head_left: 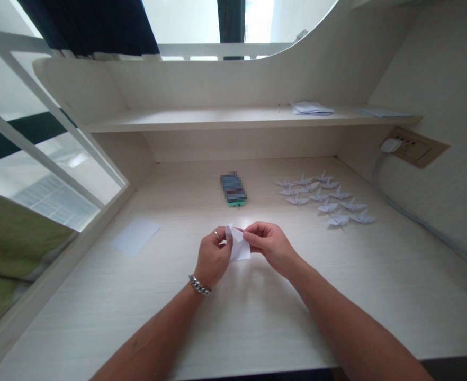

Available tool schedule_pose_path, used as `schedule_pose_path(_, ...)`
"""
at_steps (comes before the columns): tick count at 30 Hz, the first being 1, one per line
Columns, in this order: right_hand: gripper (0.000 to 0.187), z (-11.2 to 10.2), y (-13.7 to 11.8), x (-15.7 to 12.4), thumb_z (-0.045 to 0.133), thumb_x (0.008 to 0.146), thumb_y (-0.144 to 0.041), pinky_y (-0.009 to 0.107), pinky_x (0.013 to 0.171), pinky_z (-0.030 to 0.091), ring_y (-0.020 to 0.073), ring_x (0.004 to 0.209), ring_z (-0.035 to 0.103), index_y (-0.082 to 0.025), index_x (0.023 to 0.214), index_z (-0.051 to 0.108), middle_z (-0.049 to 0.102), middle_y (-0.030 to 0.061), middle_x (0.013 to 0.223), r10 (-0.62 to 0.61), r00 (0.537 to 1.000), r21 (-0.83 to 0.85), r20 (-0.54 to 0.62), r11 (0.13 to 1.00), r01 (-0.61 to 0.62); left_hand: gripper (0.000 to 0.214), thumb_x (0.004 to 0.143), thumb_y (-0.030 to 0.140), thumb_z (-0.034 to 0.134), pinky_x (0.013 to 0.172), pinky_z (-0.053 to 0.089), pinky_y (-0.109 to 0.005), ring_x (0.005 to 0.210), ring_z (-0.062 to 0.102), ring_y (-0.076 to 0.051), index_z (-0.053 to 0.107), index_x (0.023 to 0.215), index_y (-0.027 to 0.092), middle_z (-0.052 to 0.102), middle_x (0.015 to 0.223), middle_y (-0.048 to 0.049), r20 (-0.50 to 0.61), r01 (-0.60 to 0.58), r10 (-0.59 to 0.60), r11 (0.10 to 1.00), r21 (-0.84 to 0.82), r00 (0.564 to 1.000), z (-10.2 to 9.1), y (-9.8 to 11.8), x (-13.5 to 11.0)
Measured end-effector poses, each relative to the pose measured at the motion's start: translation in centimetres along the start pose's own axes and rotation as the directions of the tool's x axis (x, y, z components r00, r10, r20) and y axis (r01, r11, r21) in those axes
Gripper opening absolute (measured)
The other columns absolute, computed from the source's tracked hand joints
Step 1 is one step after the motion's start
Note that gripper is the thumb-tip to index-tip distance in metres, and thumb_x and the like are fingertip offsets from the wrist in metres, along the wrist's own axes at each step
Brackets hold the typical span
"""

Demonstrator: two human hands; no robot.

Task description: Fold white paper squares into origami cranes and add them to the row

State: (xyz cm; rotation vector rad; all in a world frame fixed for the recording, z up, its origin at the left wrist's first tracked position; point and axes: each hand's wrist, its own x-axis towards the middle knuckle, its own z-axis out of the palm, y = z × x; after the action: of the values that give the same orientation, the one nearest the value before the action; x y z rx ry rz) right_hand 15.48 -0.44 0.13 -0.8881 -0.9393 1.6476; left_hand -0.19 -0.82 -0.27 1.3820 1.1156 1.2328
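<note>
Between my hands is a sheet of white paper (239, 247), partly folded into a pointed shape. My left hand (213, 257), with a ring on a finger and a chain bracelet (199, 284) at the wrist, pinches its left side. My right hand (267, 246) pinches its upper edge from the right. Both hands hover above the pale wood-grain desk (257, 312). A flat, pale blue paper square (135, 236) lies to the left of my hands, nearest my left hand.
Several folded paper cranes (321, 196) stand in rows at the right. A blurred phone in a green case (233, 189) lies ahead. Paper stacks (311, 108) rest on the shelf above. A wall socket (414, 147) with a plugged-in white cable is at right; a window railing (46, 121) is at left.
</note>
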Motion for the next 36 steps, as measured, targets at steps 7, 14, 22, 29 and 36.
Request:
schedule_pose_path(7, 0.027, -0.9, -0.4, 0.0, 0.084, 0.059, -0.032, 0.022, 0.049, 0.039, 0.0078, 0.050, 0.051, -0.013, 0.069, 0.068, 0.060, -0.0006, 0.059, 0.124, 0.985, 0.008, 0.120, 0.992, -0.125, 0.020, 0.076, 0.031, 0.072, 0.065, 0.046, -0.023, 0.071, 0.059, -0.014, 0.075, 0.085, 0.013, 0.070, 0.079, -0.0065, 0.175, 0.089, -0.039, 0.953, -0.290, 0.984, -1.1, 0.6, 0.3)
schedule_pose_path(14, 0.028, -1.6, -0.3, 0.1, 0.084, 0.061, -0.032, 0.022, 0.052, 0.039, 0.0084, 0.053, 0.053, -0.012, 0.072, 0.068, 0.059, -0.0002, 0.060, 0.174, 0.967, -0.033, 0.188, 0.985, -0.171, 0.016, 0.064, 0.023, 0.082, 0.058, 0.046, -0.022, 0.062, 0.058, -0.011, 0.074, 0.073, 0.013, 0.069, 0.074, -0.0042, 0.173, 0.202, -0.136, 0.866, -0.457, 0.976, -1.0, 1.1, 0.4)
schedule_pose_path(22, 0.030, -1.7, -0.4, 0.2, 0.085, 0.060, -0.033, 0.022, 0.050, 0.037, 0.0072, 0.049, 0.051, -0.011, 0.072, 0.069, 0.060, 0.0002, 0.056, 0.181, 0.967, -0.017, 0.180, 0.983, -0.181, 0.016, 0.055, 0.016, 0.086, 0.057, 0.050, -0.021, 0.059, 0.061, -0.010, 0.073, 0.064, 0.015, 0.072, 0.069, -0.0027, 0.062, 0.117, -0.100, 0.892, -0.436, 0.993, -1.4, 0.9, 0.9)
schedule_pose_path(29, 0.030, -1.7, -0.6, 0.2, 0.085, 0.057, -0.034, 0.023, 0.050, 0.035, 0.0077, 0.049, 0.050, -0.011, 0.069, 0.069, 0.059, -0.0006, 0.055, 0.186, 0.971, -0.086, 0.151, 0.981, -0.174, 0.014, 0.059, 0.020, 0.084, 0.061, 0.056, -0.027, 0.064, 0.066, -0.017, 0.073, 0.066, 0.016, 0.073, 0.069, -0.0054, 0.035, -0.113, 0.115, 0.993, -0.044, 0.993, -2.6, 2.1, 0.8)
schedule_pose_path(36, 0.029, -2.1, -0.6, 0.1, 0.082, 0.061, -0.036, 0.024, 0.051, 0.036, 0.0083, 0.048, 0.048, -0.011, 0.070, 0.070, 0.059, -0.0007, 0.053, 0.155, 0.974, -0.205, 0.162, 0.971, -0.121, 0.011, 0.070, 0.026, 0.077, 0.064, 0.056, -0.028, 0.066, 0.066, -0.018, 0.074, 0.074, 0.016, 0.073, 0.072, -0.0077, 0.127, -0.253, 0.231, 0.948, 0.192, 0.965, -3.4, 2.7, 0.7)
